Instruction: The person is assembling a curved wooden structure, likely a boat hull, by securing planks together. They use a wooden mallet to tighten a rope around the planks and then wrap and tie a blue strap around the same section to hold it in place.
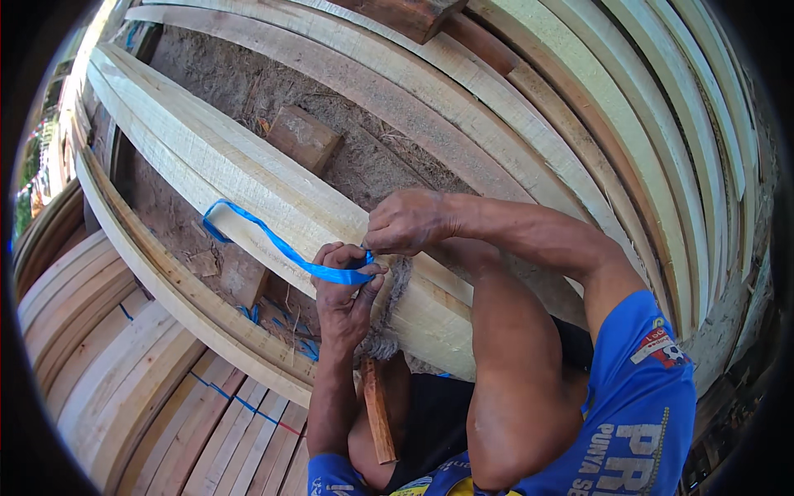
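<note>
A bundle of long pale sawn boards (248, 178) runs diagonally in front of me. A blue plastic strip (331, 274) loops out from the bundle's near left edge to my left hand (341, 289), whose fingers are closed around it. My right hand (409, 221) is closed in a pinch against the left fingertips, over the boards; what it pinches is hidden. Just under the hands, a frayed grey rope (399, 288) lies across the bundle. A short brown wooden stick (379, 413) hangs down from the rope, between my left forearm and my legs.
Wooden blocks (304, 136) lie on the dirt ground beneath and beyond the bundle. Rows of stacked boards (612, 107) stretch along the far and right side. More board stacks (124, 355), some tied with blue strips, lie at lower left. Blue scraps (304, 343) litter the ground.
</note>
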### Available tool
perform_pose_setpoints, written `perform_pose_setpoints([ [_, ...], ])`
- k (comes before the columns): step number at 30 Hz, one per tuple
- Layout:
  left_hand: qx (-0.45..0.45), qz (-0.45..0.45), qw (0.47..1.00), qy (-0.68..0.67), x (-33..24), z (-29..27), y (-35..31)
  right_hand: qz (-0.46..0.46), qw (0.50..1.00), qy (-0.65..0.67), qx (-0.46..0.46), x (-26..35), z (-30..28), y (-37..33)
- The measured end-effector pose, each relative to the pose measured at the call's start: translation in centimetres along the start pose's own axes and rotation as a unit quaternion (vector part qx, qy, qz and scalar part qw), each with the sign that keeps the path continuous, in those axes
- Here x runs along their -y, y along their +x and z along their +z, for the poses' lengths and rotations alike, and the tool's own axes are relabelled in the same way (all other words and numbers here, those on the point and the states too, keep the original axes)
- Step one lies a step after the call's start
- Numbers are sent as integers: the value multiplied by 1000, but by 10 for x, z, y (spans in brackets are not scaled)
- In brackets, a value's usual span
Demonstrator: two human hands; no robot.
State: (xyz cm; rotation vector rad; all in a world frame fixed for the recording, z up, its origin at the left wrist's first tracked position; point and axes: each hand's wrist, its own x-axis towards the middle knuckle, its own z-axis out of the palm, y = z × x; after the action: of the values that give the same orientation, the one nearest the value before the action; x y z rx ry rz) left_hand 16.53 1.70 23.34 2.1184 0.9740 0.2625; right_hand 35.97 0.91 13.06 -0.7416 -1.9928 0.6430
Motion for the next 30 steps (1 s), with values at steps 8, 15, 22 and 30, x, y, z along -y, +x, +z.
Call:
perform_pose_setpoints([
  [8,-39,-76,990,-116,4,6,-14,-60,980,-157,-103,9,19,11],
  [15,-20,-79,974,-210,13,8,-16,-63,992,-96,-51,9,12,-1],
  [22,-4,-1,998,-61,17,-2,-22,-52,984,-169,-24,26,5,7],
  [30,6,37,998,49,1,-4,-4,58,995,-43,63,25,-2,-1],
])
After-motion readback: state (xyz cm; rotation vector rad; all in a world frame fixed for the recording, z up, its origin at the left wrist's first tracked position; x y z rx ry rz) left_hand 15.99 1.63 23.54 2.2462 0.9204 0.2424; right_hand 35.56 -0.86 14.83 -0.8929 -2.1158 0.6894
